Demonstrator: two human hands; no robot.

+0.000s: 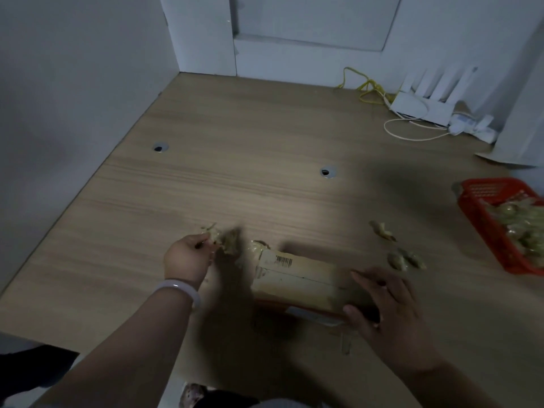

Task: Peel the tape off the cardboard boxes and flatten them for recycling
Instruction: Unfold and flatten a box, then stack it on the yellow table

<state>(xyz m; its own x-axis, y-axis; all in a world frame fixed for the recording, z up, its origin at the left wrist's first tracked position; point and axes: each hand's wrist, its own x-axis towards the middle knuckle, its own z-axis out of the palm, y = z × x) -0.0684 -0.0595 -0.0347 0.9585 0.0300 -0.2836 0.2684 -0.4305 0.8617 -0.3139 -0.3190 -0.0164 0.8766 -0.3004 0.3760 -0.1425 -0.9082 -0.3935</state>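
My left hand [188, 254] is closed in a pinch on a crumpled wad of tape [226, 240], blurred, held just off the left end of the cardboard box [300, 284]. My right hand [382, 307] lies spread over the box's right end, fingers fairly straight and thumb on the near side, pressing it down rather than clutching it. The box sits on the desk [235, 172] near the front edge, between my hands.

I judge the job part done. Balled tape scraps [406, 259] lie just beyond the right hand, and the red basket [482, 201] at the right edge holds a heap of similar wads. This box is not yet flattened, and shiny tape seems to cling at its left end.

The box is long, low and tan, with a barcode label [284, 261] on top and a seam running its length; a red strip shows along the near side.
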